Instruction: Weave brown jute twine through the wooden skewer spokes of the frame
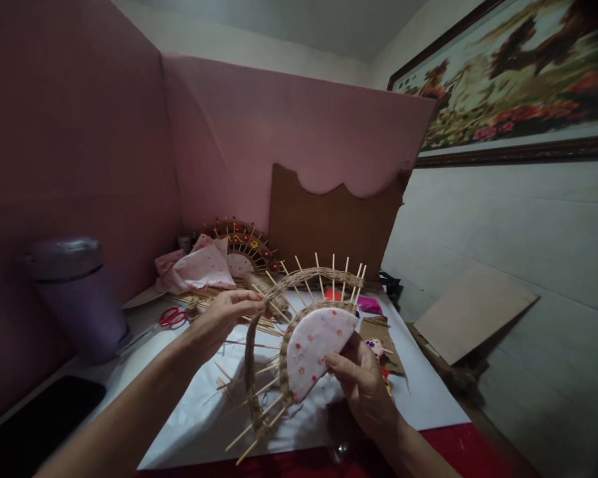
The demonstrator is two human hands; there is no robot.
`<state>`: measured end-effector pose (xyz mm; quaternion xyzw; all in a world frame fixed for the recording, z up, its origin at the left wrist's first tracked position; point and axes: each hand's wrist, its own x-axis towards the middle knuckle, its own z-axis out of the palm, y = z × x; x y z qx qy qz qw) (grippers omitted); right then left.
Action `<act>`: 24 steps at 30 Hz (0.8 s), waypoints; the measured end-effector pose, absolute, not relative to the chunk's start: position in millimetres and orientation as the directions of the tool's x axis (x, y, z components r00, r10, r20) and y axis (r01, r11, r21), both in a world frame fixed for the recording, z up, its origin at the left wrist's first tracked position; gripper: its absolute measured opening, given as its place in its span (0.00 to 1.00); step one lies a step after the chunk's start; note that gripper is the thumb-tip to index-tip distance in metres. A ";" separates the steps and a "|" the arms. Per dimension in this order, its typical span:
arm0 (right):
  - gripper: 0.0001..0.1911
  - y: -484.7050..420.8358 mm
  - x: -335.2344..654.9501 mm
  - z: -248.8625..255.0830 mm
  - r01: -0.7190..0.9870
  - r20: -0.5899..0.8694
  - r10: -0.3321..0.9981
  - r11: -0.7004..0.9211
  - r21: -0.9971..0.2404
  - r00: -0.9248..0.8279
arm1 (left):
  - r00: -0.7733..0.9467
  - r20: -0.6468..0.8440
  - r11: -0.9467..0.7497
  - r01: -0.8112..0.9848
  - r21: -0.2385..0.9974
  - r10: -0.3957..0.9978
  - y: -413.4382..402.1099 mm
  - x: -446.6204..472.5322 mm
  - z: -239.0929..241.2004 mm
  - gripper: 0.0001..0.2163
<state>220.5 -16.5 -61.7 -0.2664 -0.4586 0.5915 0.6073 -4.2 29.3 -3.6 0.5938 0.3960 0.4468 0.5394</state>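
My right hand [361, 378] grips the straight edge of a half-round fan piece [321, 345], its thumb on the white cloth with small red flowers. Thin wooden sticks [306, 287] fan out from the curved edge. Brown twine [289, 335] is woven close around the cloth, and an outer twine band [323, 273] arcs through the sticks further out. At the upper left of that band, my left hand [229, 315] has its fingers pinched together on the twine. Whether it also holds a stick is hidden. The fan is held tilted above the white table surface [199, 405].
Behind are a flower-trimmed fan [254, 244], pink cloth [204, 265], a twine roll [266, 292] and tall cardboard [329, 229]. On the left are red-handled scissors [172, 317], a purple tumbler [77, 305] and a black phone-like slab [44, 408]. A magenta packet [369, 305] lies right.
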 end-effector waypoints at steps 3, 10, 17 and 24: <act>0.19 -16.1 221.0 -63.4 -0.477 0.223 0.968 0.142 -0.867 -0.117 | 0.313 0.109 -0.122 0.024 0.992 0.944 29.4 -7.0 -3.8 0.08; 0.26 -16.7 221.3 -64.3 -0.470 0.191 0.975 0.118 -0.875 -0.110 | 0.318 0.105 -0.121 0.030 0.992 0.942 31.4 -8.7 -7.7 0.07; 0.18 -16.2 221.5 -67.6 -0.460 0.183 0.977 0.113 -0.881 -0.109 | 0.285 0.101 -0.123 0.063 0.990 0.953 30.6 -8.1 -6.4 0.07; 0.18 -16.9 222.0 -66.2 -0.436 0.193 0.974 0.122 -0.892 -0.121 | 0.244 0.103 -0.127 0.087 0.988 0.964 28.7 -6.2 -2.6 0.07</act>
